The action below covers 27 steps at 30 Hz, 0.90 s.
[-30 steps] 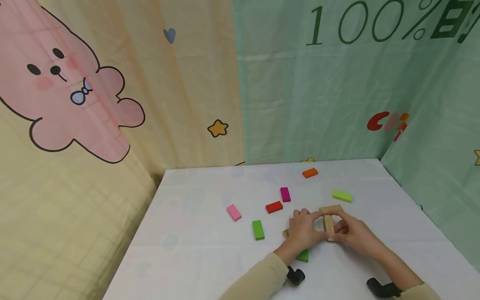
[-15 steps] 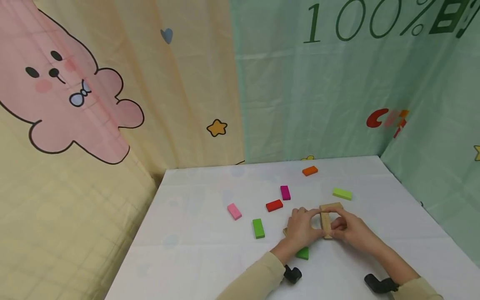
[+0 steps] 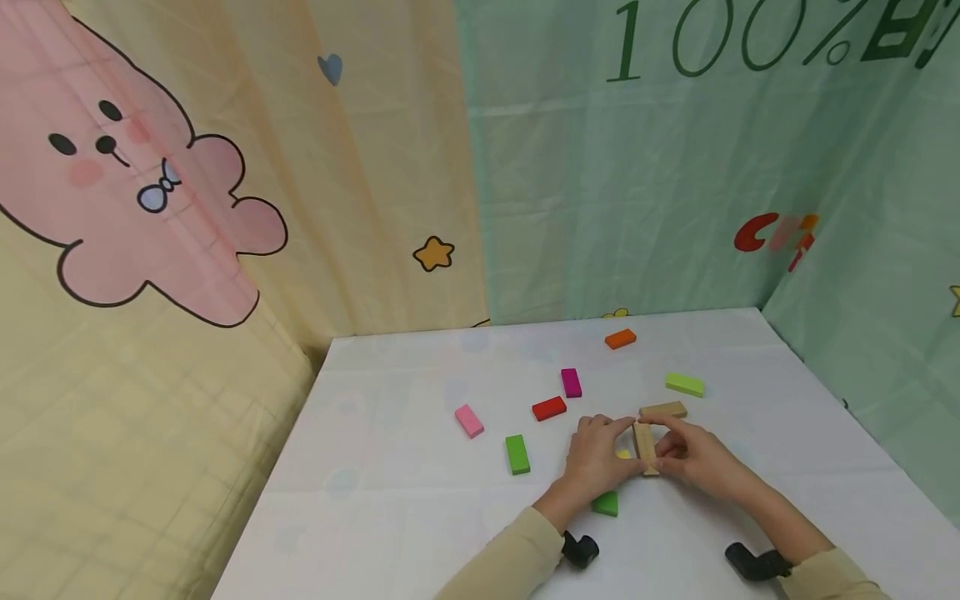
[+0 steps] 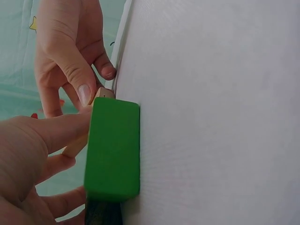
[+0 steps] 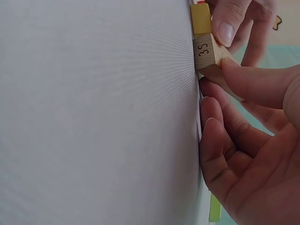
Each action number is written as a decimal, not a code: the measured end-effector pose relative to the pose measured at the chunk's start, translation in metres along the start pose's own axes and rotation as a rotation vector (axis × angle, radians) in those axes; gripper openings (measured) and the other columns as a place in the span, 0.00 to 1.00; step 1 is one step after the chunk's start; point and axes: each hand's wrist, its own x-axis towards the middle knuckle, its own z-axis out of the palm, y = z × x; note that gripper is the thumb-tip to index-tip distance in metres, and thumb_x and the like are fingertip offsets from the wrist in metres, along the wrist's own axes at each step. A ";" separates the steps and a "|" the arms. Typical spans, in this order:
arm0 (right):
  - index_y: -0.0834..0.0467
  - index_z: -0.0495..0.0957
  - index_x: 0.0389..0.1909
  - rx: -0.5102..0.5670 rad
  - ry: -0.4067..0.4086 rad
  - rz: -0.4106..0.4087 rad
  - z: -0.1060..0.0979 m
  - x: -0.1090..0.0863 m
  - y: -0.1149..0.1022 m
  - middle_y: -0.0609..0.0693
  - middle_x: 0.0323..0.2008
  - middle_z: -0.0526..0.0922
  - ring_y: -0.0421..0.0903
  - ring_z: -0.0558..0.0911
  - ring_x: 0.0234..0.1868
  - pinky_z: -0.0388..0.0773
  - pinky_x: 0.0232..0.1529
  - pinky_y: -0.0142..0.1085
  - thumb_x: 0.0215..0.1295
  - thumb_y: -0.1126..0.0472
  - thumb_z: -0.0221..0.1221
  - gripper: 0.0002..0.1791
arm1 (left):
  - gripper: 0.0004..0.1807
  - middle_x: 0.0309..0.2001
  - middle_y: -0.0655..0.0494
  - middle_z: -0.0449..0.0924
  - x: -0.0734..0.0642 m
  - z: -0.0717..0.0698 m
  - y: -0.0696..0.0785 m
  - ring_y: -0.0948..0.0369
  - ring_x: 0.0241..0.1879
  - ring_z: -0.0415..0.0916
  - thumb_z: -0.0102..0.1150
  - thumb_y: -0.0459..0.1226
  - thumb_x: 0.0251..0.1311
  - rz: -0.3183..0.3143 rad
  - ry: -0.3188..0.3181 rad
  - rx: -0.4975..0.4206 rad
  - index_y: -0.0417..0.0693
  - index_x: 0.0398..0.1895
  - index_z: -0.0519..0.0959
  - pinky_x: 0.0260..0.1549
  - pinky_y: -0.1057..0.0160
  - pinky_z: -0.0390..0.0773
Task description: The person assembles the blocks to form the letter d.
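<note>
Between my two hands, a plain wooden block (image 3: 646, 450) lies lengthwise away from me; its end reads "35" in the right wrist view. My right hand (image 3: 701, 462) pinches it from the right, thumb at the near end and forefinger at the far end. From the left, my left hand (image 3: 595, 457) holds the same block with curved thumb and forefinger. A yellow block (image 5: 201, 19) sits right beside the wooden one, mostly covered by the left hand. Below the left wrist, a green block (image 4: 114, 147) stands close. Just beyond the fingertips rests a second wooden block (image 3: 663, 409).
Scattered over the white tabletop (image 3: 390, 517) are a green block (image 3: 517, 455), a pink block (image 3: 469, 422), a red block (image 3: 549, 408), a magenta block (image 3: 572, 383), an orange block (image 3: 621, 339) and a lime block (image 3: 685, 384). Printed curtains surround the table.
Both hands have shifted slightly left with the wooden block, away from the second wooden block. The yellow block now shows between the left thumb and forefinger; a wooden edge left of that hand is now hidden.
</note>
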 end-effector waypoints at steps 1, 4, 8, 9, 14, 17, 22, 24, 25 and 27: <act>0.59 0.66 0.71 -0.007 0.003 0.000 0.000 0.000 0.000 0.48 0.34 0.83 0.42 0.83 0.36 0.79 0.36 0.34 0.61 0.68 0.68 0.37 | 0.37 0.50 0.67 0.75 0.000 0.000 0.000 0.66 0.52 0.65 0.73 0.59 0.51 0.003 -0.002 0.001 0.72 0.67 0.75 0.46 0.67 0.71; 0.59 0.66 0.71 -0.029 0.016 -0.001 0.000 -0.001 0.000 0.48 0.36 0.83 0.43 0.82 0.37 0.79 0.37 0.34 0.61 0.68 0.68 0.37 | 0.38 0.51 0.67 0.75 0.000 0.000 0.000 0.66 0.53 0.65 0.73 0.59 0.51 0.012 -0.009 0.001 0.73 0.68 0.74 0.47 0.67 0.71; 0.59 0.67 0.70 -0.044 0.025 -0.002 0.000 -0.002 0.000 0.49 0.37 0.82 0.43 0.81 0.38 0.79 0.39 0.34 0.61 0.68 0.68 0.37 | 0.39 0.53 0.67 0.75 -0.002 0.001 0.001 0.66 0.55 0.66 0.73 0.60 0.51 0.015 -0.021 -0.001 0.72 0.69 0.73 0.49 0.65 0.71; 0.60 0.67 0.70 -0.045 0.026 -0.002 0.000 -0.003 0.000 0.49 0.37 0.82 0.43 0.81 0.38 0.79 0.39 0.34 0.61 0.68 0.68 0.36 | 0.39 0.54 0.66 0.75 -0.002 0.001 0.002 0.65 0.55 0.65 0.73 0.59 0.51 0.017 -0.024 -0.001 0.72 0.69 0.73 0.50 0.65 0.72; 0.61 0.67 0.70 -0.052 0.030 -0.012 0.000 -0.003 0.000 0.49 0.37 0.82 0.42 0.81 0.38 0.79 0.39 0.34 0.61 0.68 0.68 0.36 | 0.40 0.56 0.66 0.74 -0.004 0.000 0.004 0.65 0.57 0.65 0.74 0.58 0.51 0.019 -0.038 0.003 0.68 0.69 0.73 0.52 0.64 0.72; 0.61 0.67 0.70 -0.056 0.030 -0.022 0.001 -0.002 -0.001 0.49 0.37 0.82 0.43 0.81 0.38 0.79 0.40 0.33 0.60 0.68 0.69 0.36 | 0.40 0.57 0.66 0.74 -0.004 -0.001 0.004 0.65 0.58 0.65 0.75 0.58 0.50 0.012 -0.043 0.007 0.66 0.69 0.73 0.53 0.64 0.72; 0.60 0.69 0.69 -0.075 0.036 -0.015 0.002 0.002 -0.002 0.48 0.37 0.81 0.42 0.80 0.38 0.78 0.40 0.33 0.60 0.68 0.69 0.36 | 0.40 0.57 0.65 0.73 -0.003 -0.004 0.001 0.65 0.58 0.64 0.75 0.57 0.49 0.002 -0.049 0.002 0.65 0.68 0.73 0.52 0.64 0.73; 0.60 0.69 0.69 -0.085 0.035 -0.010 0.003 0.004 -0.003 0.47 0.37 0.81 0.41 0.80 0.38 0.78 0.40 0.33 0.60 0.68 0.69 0.35 | 0.40 0.58 0.65 0.72 -0.002 -0.005 -0.001 0.64 0.58 0.64 0.75 0.58 0.49 0.005 -0.051 0.005 0.65 0.68 0.74 0.51 0.65 0.73; 0.60 0.69 0.69 -0.084 0.031 -0.010 0.003 0.005 -0.003 0.47 0.37 0.81 0.41 0.80 0.38 0.78 0.40 0.33 0.60 0.69 0.68 0.35 | 0.40 0.58 0.65 0.72 -0.001 -0.006 -0.002 0.64 0.58 0.65 0.75 0.58 0.49 0.009 -0.050 0.010 0.65 0.68 0.74 0.51 0.65 0.74; 0.60 0.69 0.69 -0.088 0.025 -0.015 0.004 0.007 -0.002 0.47 0.37 0.81 0.41 0.79 0.38 0.78 0.39 0.33 0.61 0.69 0.68 0.35 | 0.40 0.59 0.64 0.73 0.000 -0.007 -0.004 0.64 0.58 0.65 0.75 0.58 0.49 0.016 -0.048 0.015 0.64 0.68 0.74 0.52 0.65 0.73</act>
